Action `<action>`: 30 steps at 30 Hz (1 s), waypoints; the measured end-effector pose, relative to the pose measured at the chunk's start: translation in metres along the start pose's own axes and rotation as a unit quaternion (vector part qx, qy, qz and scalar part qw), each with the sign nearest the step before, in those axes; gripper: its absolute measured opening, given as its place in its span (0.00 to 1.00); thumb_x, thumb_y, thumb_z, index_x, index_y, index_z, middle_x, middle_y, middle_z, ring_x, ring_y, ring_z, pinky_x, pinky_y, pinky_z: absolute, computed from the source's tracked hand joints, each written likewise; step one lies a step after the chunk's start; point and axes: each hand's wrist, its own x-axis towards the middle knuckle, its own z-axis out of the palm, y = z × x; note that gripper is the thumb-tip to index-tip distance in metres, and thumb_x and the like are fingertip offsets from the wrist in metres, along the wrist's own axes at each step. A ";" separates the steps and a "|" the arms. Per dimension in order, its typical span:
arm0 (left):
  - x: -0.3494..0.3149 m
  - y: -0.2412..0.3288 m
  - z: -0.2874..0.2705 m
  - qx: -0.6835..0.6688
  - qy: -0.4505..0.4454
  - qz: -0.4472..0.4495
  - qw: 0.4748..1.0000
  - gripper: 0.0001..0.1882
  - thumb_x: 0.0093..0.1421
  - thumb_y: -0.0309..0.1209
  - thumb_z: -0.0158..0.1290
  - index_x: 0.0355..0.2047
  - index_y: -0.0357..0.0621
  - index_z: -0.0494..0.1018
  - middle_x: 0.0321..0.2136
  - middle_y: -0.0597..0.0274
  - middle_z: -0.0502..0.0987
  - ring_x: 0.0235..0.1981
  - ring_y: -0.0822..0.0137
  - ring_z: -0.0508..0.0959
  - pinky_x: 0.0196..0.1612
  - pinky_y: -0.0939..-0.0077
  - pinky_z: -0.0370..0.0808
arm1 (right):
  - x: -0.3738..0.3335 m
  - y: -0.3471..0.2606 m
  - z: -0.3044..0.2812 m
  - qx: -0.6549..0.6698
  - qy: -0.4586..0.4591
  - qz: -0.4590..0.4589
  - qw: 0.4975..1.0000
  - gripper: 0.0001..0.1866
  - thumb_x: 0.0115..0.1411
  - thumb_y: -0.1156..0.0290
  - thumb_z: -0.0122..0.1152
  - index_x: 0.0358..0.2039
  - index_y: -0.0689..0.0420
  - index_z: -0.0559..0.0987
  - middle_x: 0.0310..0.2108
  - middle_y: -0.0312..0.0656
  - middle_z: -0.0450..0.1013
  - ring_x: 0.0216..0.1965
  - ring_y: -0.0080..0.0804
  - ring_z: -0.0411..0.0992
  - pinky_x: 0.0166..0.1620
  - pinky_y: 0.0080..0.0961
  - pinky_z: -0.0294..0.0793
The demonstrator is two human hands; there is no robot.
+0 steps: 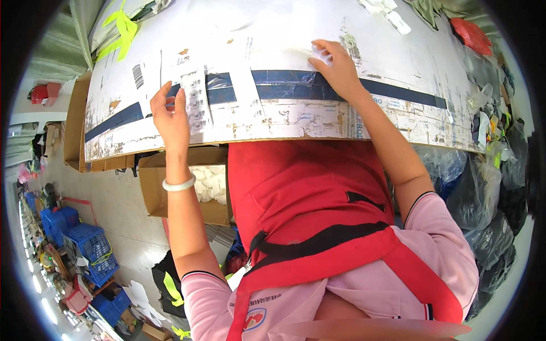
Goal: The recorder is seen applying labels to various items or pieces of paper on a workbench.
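One broad white tabletop point(406, 65) is filling the upper part of the view, its scuffed surface showing brown patches; a red apron point(310, 182) with a black strap is covering the person's front just below the near edge, over a pink shirt point(438, 224); grey and clear plastic bags point(469, 199) are crowding the right side; a cardboard box point(156, 184) is standing open below the near edge, to the left of the apron, and is holding many small white pieces point(210, 184); a blue crate point(94, 256) is sitting farther off at lower left; a long band of blue tape point(406, 92) is running across the tabletop.

The right hand point(338, 71) is reaching over the tabletop just above the tape, fingers curving and thumb standing apart from the forefinger; glare on the white surface is hiding whether it is gripping anything thin; the left hand point(170, 116) is hovering or resting near the tape, partly open, with a gap showing between thumb and forefinger and nothing visible in it; a red plastic bag point(471, 37) is lying at upper right, and a neon yellow strap point(122, 31) is draping at upper left; a barcode label strip point(198, 102) is lying across the tape just right of the left hand; a plainer white strip point(246, 85) is crossing the tape between the two hands; a pale bangle point(179, 183) is circling the left wrist.
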 end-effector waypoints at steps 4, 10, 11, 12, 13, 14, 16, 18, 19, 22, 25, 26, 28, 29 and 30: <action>-0.030 0.037 0.002 -0.076 -0.048 0.026 0.996 0.13 0.61 0.26 0.55 0.47 0.42 0.75 0.42 0.60 0.72 0.35 0.71 0.71 0.39 0.77 0.71 | 0.032 0.013 0.014 -0.093 -0.013 -0.044 0.995 0.26 0.54 0.58 0.66 0.52 0.55 0.75 0.51 0.47 0.70 0.54 0.44 0.66 0.57 0.36 0.66; -0.076 0.061 0.031 -0.217 -0.163 -0.016 0.962 0.08 0.61 0.25 0.56 0.42 0.41 0.78 0.40 0.63 0.75 0.33 0.77 0.70 0.38 0.83 0.70 | 0.048 0.024 0.030 -0.146 -0.111 -0.025 0.983 0.28 0.54 0.56 0.66 0.52 0.58 0.75 0.54 0.47 0.69 0.56 0.44 0.65 0.60 0.35 0.64; -0.080 0.063 0.035 -0.217 -0.166 -0.017 0.962 0.08 0.61 0.25 0.56 0.42 0.41 0.78 0.40 0.63 0.75 0.33 0.77 0.70 0.38 0.83 0.70 | 0.043 0.027 0.027 -0.146 -0.112 -0.022 0.983 0.28 0.54 0.56 0.66 0.52 0.58 0.75 0.54 0.47 0.69 0.56 0.44 0.65 0.60 0.35 0.64; -0.082 0.068 0.036 -0.263 -0.199 -0.088 0.940 0.11 0.62 0.26 0.56 0.45 0.39 0.76 0.40 0.62 0.75 0.35 0.76 0.72 0.39 0.82 0.71 | 0.037 0.017 0.020 -0.091 -0.120 -0.026 0.988 0.28 0.54 0.57 0.66 0.51 0.58 0.75 0.53 0.46 0.70 0.54 0.43 0.67 0.58 0.34 0.66; -0.085 0.074 0.036 -0.307 -0.231 -0.157 0.910 0.13 0.63 0.27 0.55 0.48 0.37 0.75 0.41 0.61 0.75 0.36 0.76 0.73 0.40 0.82 0.72 | 0.029 0.005 0.009 -0.038 -0.126 -0.029 0.991 0.27 0.54 0.58 0.66 0.51 0.59 0.75 0.51 0.46 0.72 0.51 0.42 0.70 0.56 0.33 0.68; -0.085 0.081 0.038 -0.306 -0.233 -0.162 0.909 0.13 0.63 0.27 0.55 0.48 0.37 0.75 0.41 0.61 0.75 0.36 0.76 0.73 0.40 0.82 0.72 | 0.021 -0.011 -0.005 -0.037 -0.130 -0.026 0.991 0.27 0.54 0.58 0.66 0.51 0.59 0.75 0.51 0.46 0.72 0.51 0.42 0.70 0.56 0.33 0.68; -0.079 0.093 0.043 -0.364 -0.228 -0.190 0.883 0.21 0.65 0.32 0.54 0.54 0.32 0.69 0.44 0.57 0.75 0.41 0.72 0.75 0.42 0.78 0.74 | 0.003 -0.045 -0.031 0.058 -0.260 -0.015 0.964 0.24 0.53 0.62 0.67 0.48 0.57 0.76 0.47 0.41 0.74 0.45 0.38 0.72 0.52 0.29 0.70; -0.071 0.094 0.053 -0.398 -0.281 -0.233 0.842 0.26 0.66 0.37 0.52 0.58 0.31 0.65 0.47 0.51 0.76 0.43 0.68 0.76 0.45 0.74 0.75 | -0.012 -0.055 -0.041 0.100 -0.338 -0.050 0.934 0.23 0.51 0.63 0.68 0.47 0.57 0.76 0.45 0.40 0.75 0.45 0.37 0.72 0.51 0.28 0.69; -0.070 0.093 0.059 -0.410 -0.326 -0.241 0.817 0.26 0.66 0.36 0.52 0.58 0.30 0.65 0.46 0.51 0.76 0.43 0.67 0.77 0.45 0.74 0.75 | -0.013 -0.064 -0.047 0.100 -0.398 -0.030 0.911 0.23 0.51 0.64 0.69 0.47 0.57 0.77 0.44 0.40 0.75 0.45 0.37 0.71 0.52 0.29 0.69; -0.075 0.088 0.072 -0.445 -0.379 -0.275 0.763 0.24 0.66 0.35 0.52 0.56 0.30 0.66 0.44 0.52 0.78 0.41 0.66 0.78 0.44 0.72 0.77 | -0.023 -0.066 -0.047 0.148 -0.385 -0.057 0.909 0.23 0.51 0.65 0.70 0.47 0.57 0.76 0.43 0.40 0.74 0.44 0.37 0.71 0.52 0.29 0.69; -0.084 0.089 0.080 -0.534 -0.326 -0.345 0.700 0.20 0.66 0.34 0.50 0.52 0.30 0.68 0.43 0.52 0.78 0.41 0.64 0.80 0.45 0.69 0.79 | -0.040 -0.064 -0.038 0.205 -0.178 -0.053 0.961 0.21 0.52 0.68 0.70 0.46 0.58 0.75 0.40 0.39 0.74 0.43 0.31 0.71 0.51 0.26 0.69; -0.086 0.090 0.083 -0.592 -0.264 -0.387 0.655 0.18 0.67 0.33 0.50 0.50 0.30 0.69 0.42 0.52 0.78 0.40 0.63 0.80 0.45 0.67 0.80 | -0.046 -0.067 -0.036 0.230 -0.072 0.015 0.970 0.21 0.52 0.69 0.70 0.45 0.59 0.75 0.40 0.39 0.74 0.43 0.29 0.71 0.50 0.25 0.69; -0.093 0.095 0.087 -0.610 -0.248 -0.394 0.641 0.15 0.68 0.33 0.48 0.47 0.32 0.70 0.42 0.52 0.78 0.41 0.62 0.80 0.47 0.66 0.80 | -0.062 -0.064 -0.028 0.225 -0.058 0.016 0.973 0.16 0.53 0.72 0.68 0.41 0.59 0.76 0.37 0.37 0.73 0.41 0.25 0.71 0.48 0.22 0.70; -0.097 0.099 0.089 -0.617 -0.248 -0.393 0.635 0.16 0.68 0.33 0.48 0.48 0.32 0.70 0.42 0.51 0.78 0.41 0.62 0.80 0.47 0.66 0.80 | -0.070 -0.067 -0.022 0.260 -0.054 0.019 0.964 0.13 0.53 0.74 0.68 0.39 0.59 0.77 0.36 0.36 0.72 0.39 0.24 0.71 0.46 0.21 0.71; -0.099 0.102 0.089 -0.625 -0.249 -0.391 0.628 0.16 0.68 0.34 0.48 0.48 0.31 0.70 0.43 0.51 0.77 0.42 0.62 0.80 0.47 0.66 0.80 | -0.075 -0.070 -0.015 0.294 -0.049 0.023 0.954 0.11 0.54 0.76 0.67 0.37 0.59 0.77 0.35 0.36 0.72 0.38 0.24 0.71 0.45 0.20 0.71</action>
